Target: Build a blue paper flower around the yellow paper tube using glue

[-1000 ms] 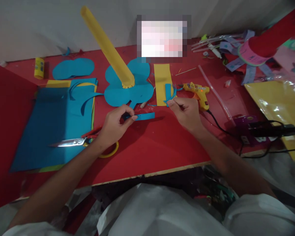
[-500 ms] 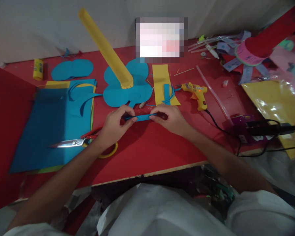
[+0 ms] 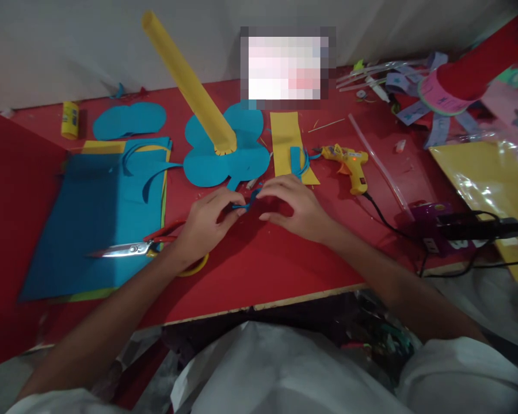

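My left hand (image 3: 208,225) is closed, pinching a narrow blue paper strip (image 3: 248,204) between thumb and fingers. The strip's right end bends upward near the fingertips of my right hand (image 3: 302,208). That hand is open, its thumb spread apart from its fingers; whether a fingertip touches the strip, I cannot tell. Just beyond both hands lies a blue flower-shaped cutout (image 3: 250,164), with a yellow paper tube (image 3: 190,83) standing tilted on its middle. Scissors (image 3: 133,249) with red and yellow handles lie partly under my left wrist.
Blue sheets (image 3: 77,230) are stacked at left, near a glue stick (image 3: 70,121). A yellow paper piece (image 3: 285,129) holds blue scraps. To its right rests a yellow hot glue gun (image 3: 349,164), its black cord running right. A red cone (image 3: 479,57) stands at far right.
My right thumb has come away from its fingers, letting go of the strip's right end. The strip, held straight between both hands before, now bends up. My left hand keeps its pinch.
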### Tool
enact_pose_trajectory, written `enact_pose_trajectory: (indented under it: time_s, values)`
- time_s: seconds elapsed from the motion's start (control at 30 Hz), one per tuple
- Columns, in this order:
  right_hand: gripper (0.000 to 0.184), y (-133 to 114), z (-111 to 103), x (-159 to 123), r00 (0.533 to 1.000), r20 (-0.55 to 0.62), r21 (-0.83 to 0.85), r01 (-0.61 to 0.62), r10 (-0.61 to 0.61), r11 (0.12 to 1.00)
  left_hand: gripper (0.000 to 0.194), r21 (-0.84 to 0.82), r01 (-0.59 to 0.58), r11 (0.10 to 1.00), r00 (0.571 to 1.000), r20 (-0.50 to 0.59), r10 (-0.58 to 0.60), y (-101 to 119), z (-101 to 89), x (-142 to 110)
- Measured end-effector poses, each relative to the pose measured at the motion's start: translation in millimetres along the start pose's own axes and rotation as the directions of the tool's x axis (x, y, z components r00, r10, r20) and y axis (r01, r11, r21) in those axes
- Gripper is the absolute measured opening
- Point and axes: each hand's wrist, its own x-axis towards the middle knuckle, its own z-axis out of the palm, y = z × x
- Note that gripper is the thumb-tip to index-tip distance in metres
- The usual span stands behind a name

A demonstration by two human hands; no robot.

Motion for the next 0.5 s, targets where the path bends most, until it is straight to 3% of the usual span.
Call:
enact_pose_trajectory:
  time_s: [0.17,0.23,0.3,0.5]
  values:
    - [0.019,-4.8,8.9,-0.4,0.998,0.009,-0.148,0.06,-0.059,0.987,0.013,0.027,-0.11,0.994,0.991,0.083,0.107,4.8,2.1,-3.5]
    - [0.025,-7.2,7.5,-0.5,0.998,-0.004,-0.19,0.053,-0.055,0.98,0.014,0.047,-0.145,0.988,0.985,0.098,0.14,4.3,2.8,-4.2]
    - [0.033,-7.7,5.9,-0.9,0.999,-0.009,-0.208,0.05,-0.053,0.977,0.015,0.071,-0.188,0.98,0.979,0.097,0.181,3.4,3.4,-4.4]
    - [0.019,1.4,10.5,-2.8,0.989,-0.01,-0.148,0.146,-0.149,0.978,0.015,0.135,-0.232,0.963,0.973,0.034,0.23,2.3,4.4,-4.3]
